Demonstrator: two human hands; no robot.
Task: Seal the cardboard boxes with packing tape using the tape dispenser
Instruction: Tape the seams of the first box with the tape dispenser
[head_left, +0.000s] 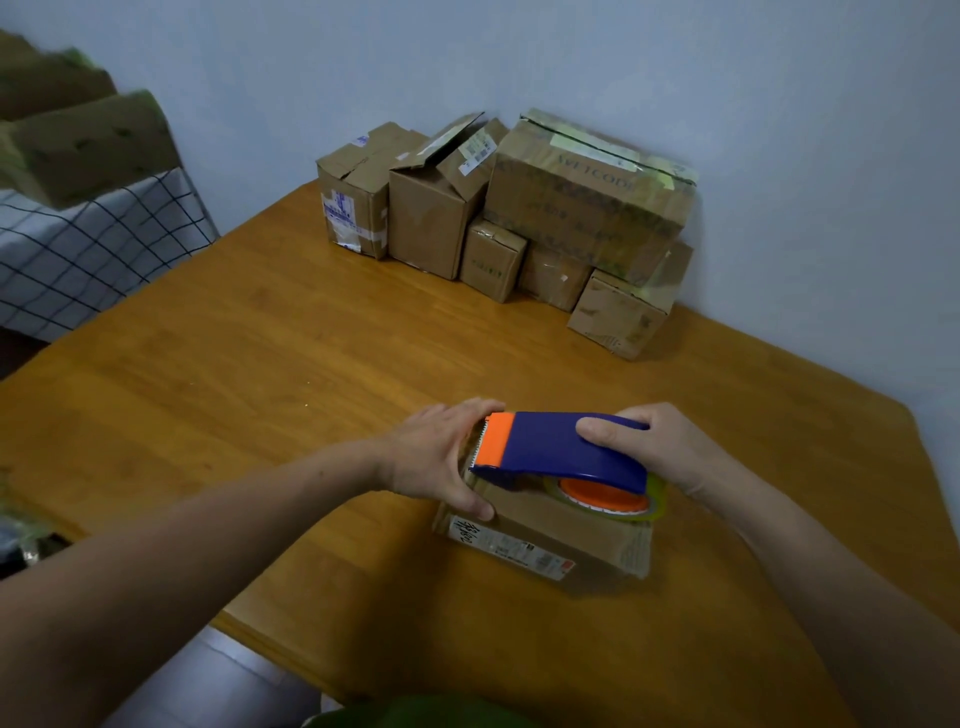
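Observation:
A small flat cardboard box (561, 535) with a white shipping label lies on the wooden table (260, 364) in front of me. On top of it rests a blue tape dispenser (566, 449) with an orange blade guard at its left end and an orange-cored tape roll (608, 499) below its right end. My right hand (660, 447) grips the dispenser's right end. My left hand (441, 454) clasps the box's left end, fingers over the far edge and thumb on the near side, beside the serrated blade.
Several cardboard boxes (587, 202) are stacked at the table's far corner against the pale wall, one with an open flap (441, 145). A checked cloth (88, 249) with more cartons covers a surface at the left. Dark items lie at the left edge.

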